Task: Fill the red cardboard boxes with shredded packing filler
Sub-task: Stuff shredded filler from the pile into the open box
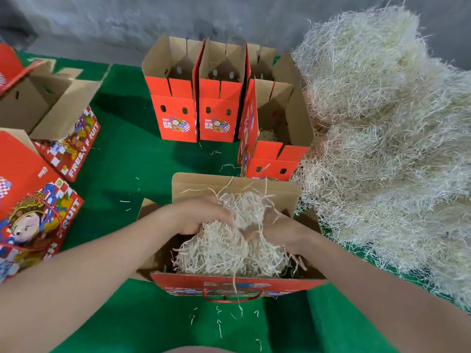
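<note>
Both sets of fingers were clenched into one wad of filler point(229, 240): the left hand point(201, 215) gripped its upper left side, the right hand point(277, 230) was half buried in its right side. The wad sat in the mouth of the near box point(237, 284), bulging above the rim, so it seemed this box was being packed and was nearly full. Beyond it, one box point(275, 138) showed only a little filler at the bottom. Two upright boxes point(196, 113) further back looked empty, as did an open box point(51, 118) on the left. A large heap point(387, 128) of filler lay on the green bench point(132, 154) to the right, so most of the filling appeared undone.
</note>
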